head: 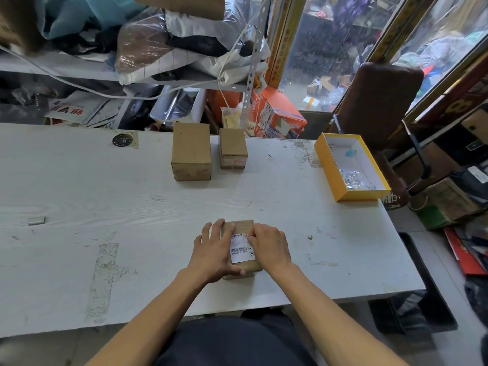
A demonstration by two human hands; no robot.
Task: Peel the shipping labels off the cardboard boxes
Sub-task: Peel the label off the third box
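Note:
A small cardboard box (241,227) lies on the white table (132,196) close to the front edge. A white shipping label (239,250) with a barcode is stuck on its top. My left hand (211,253) grips the box from the left, fingers over the far edge and thumb at the near side. My right hand (270,245) rests on the box's right side, its curled fingertips at the label's upper right corner. Two more cardboard boxes, a larger one (191,151) and a smaller one (233,148), stand at the table's far edge.
An open yellow box (340,180) with small shiny bits sits at the table's right end. A small grey block (37,220) lies at the left. A brown chair (377,101) stands behind the right corner. Cluttered shelves (79,72) run along the back.

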